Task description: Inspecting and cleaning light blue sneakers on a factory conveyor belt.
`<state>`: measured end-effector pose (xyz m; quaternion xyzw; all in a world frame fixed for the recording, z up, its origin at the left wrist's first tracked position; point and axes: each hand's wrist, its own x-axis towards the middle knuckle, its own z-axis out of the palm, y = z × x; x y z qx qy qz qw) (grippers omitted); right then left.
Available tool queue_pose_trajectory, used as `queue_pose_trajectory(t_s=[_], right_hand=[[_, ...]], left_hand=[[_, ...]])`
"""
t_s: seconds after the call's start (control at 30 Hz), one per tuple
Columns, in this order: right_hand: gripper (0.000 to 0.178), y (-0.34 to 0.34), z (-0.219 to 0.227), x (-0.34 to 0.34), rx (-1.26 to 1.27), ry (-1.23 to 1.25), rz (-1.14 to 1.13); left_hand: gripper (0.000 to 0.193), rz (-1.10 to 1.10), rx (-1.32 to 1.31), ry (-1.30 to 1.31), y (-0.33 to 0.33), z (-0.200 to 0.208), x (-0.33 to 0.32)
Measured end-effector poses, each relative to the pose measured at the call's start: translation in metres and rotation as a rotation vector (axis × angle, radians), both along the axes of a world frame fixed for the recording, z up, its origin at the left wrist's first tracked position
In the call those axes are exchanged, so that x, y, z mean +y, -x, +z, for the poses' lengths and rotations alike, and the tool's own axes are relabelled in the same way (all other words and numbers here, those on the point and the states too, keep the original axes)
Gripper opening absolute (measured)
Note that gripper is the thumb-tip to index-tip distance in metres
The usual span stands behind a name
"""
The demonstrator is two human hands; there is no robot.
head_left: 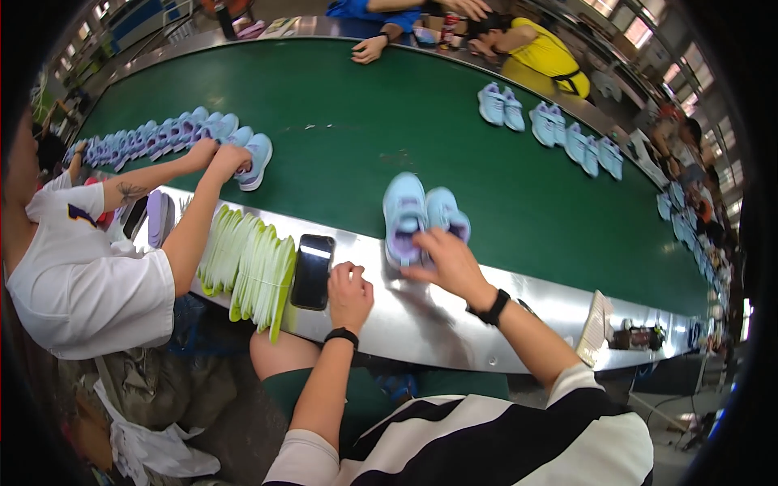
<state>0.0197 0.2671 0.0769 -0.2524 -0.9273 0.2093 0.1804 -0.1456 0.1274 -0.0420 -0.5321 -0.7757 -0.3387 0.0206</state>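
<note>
A pair of light blue sneakers with purple lining stands before me where the green belt (340, 162) meets the metal ledge. My right hand (448, 261) grips the left sneaker (403, 206) by its heel opening. Right beside it is the other sneaker (443, 209), partly behind my fingers. Over the ledge, my left hand (351, 298) is loosely bent with nothing visible in it. Its thumb is hidden. A black phone (313, 271) lies just left of that hand. Beyond the phone is a stack of white and yellow-green insoles (247, 263).
At my left a co-worker in a white shirt (105, 283) handles a blue sneaker (258, 162) at the end of a long row of shoes (154, 139). More pairs (548, 123) line the far right belt edge. A pale sole-shaped piece (596, 328) rests on the ledge at right.
</note>
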Motion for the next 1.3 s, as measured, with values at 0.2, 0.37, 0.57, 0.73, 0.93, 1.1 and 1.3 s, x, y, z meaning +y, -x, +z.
queue_pose_trajectory(t_s=[0.2, 0.37, 0.57, 0.73, 0.93, 1.1, 1.3], right_hand=[[0.042, -0.125, 0.011, -0.086, 0.032, 0.026, -0.084], [0.054, -0.168, -0.042, -0.100, 0.261, 0.542, -0.699], [0.063, -0.180, -0.076, -0.105, 0.216, 0.792, -0.667], [0.049, -0.193, -0.085, -0.093, 0.701, 1.235, -0.609], [0.049, -0.159, -0.040, -0.098, 0.963, 1.567, -0.543], [0.051, -0.151, -0.023, -0.095, 1.180, 1.718, -0.397], [0.060, -0.158, 0.000, -0.090, 0.693, 0.306, -0.420]], left_hand=[[0.015, -0.104, -0.513, -0.091, -0.036, 0.024, -0.015], [0.040, -0.183, -0.946, 0.149, -0.096, 0.030, -0.018], [0.053, -0.237, -0.736, 0.270, -0.110, 0.024, -0.001], [0.046, -0.303, -1.480, 0.315, -0.104, 0.036, -0.007], [0.058, -0.207, -1.777, 0.244, -0.130, 0.083, -0.024], [0.073, -0.251, -1.864, -0.080, -0.127, 0.099, -0.036], [0.063, -0.313, -0.375, -0.217, -0.119, 0.127, -0.038]])
